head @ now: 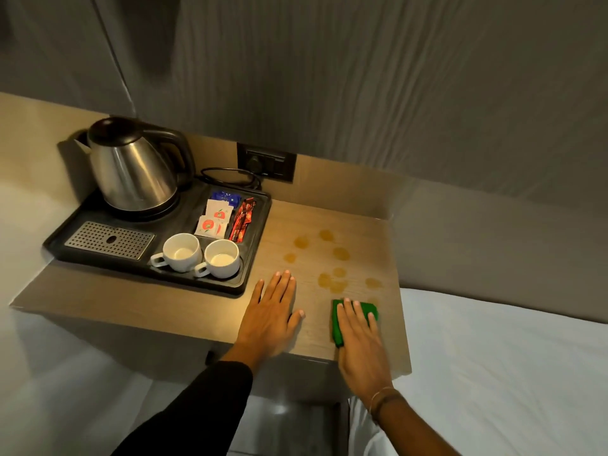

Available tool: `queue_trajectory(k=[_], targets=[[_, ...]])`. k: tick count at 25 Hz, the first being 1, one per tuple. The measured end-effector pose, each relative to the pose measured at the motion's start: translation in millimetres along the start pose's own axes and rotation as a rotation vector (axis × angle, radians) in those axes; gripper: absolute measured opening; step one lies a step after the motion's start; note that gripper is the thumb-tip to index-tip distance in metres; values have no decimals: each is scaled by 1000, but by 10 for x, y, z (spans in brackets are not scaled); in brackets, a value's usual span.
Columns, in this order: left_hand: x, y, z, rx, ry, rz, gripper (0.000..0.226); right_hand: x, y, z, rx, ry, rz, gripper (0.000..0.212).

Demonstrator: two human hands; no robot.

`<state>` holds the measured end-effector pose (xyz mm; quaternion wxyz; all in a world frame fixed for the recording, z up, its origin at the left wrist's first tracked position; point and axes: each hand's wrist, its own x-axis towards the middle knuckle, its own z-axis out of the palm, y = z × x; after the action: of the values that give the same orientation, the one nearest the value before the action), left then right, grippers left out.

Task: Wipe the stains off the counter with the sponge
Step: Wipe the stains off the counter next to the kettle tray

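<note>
— What's in the tray (pixel 65 250)?

— A kettle (pixel 131 169), two empty cups (pixel 200 256), sachets (pixel 215 218); their print is too small to read.

— And your hands?

— My right hand (pixel 360 337) lies flat on the green sponge (pixel 339 324), half hiding it, just below the stains (pixel 332 264) on the counter (pixel 164 307). My left hand (pixel 271 311) rests spread, empty.

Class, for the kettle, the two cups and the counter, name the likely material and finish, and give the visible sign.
Kettle: likely brushed stainless steel, shown by its soft grey sheen; the lid looks like black plastic.
Cups: probably glazed white ceramic, smooth and glossy.
Counter: wood or wood-look laminate, matte, with faint grain lines.
</note>
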<state>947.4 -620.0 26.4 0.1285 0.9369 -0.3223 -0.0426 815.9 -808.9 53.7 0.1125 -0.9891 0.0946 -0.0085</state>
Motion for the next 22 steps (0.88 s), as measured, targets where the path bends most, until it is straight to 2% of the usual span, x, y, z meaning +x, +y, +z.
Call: queue_trajectory(k=[5,7,10,12,16,19,21,22], targets=[[2,-15,20,-41,46,0,74,-382,400,38,58,-38,-104,92],[12,-41,55,-52,77,-4,73,-236,636,-57,70,-17,-39,91],[15,-24,69,-54,73,-7,73,301,605,-189,112,15,82,80],[7,-29,76,-57,77,-11,72,387,463,-153,123,3,41,81],[12,-42,71,-48,55,-9,73,-216,707,-20,130,-44,-89,94],[12,-44,68,-47,50,-7,73,62,862,-121,152,34,30,88],[14,-41,51,-37,50,-3,73,541,676,-243,186,69,157,77],[14,-38,38,-36,51,-2,73,672,541,-269,182,60,163,75]])
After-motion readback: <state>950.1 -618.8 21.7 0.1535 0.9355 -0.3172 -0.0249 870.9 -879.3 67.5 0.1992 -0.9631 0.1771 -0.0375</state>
